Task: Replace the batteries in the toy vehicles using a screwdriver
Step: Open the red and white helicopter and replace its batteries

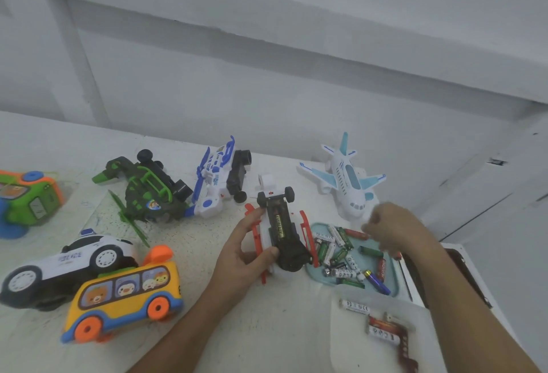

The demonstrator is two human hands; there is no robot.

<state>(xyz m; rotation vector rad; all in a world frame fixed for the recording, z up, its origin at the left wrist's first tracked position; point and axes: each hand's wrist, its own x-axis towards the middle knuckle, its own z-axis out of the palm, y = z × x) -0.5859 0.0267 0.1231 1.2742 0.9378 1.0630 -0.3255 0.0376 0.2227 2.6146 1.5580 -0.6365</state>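
Nearest me, the clear tub (350, 343) holds a few loose cells (382, 332). My left hand (243, 257) grips the red-and-white toy (284, 233) belly-up on the table (267, 328), thumb and fingers curled round its side; the bay is open with one battery (279, 225) seated. My right hand (394, 231) hovers over the blue tray (319, 226) of batteries, fingers bunched (too blurred to tell whether they pinch a cell). I'd keep the toy flat and steady, match the polarity, and seat the spring end first.
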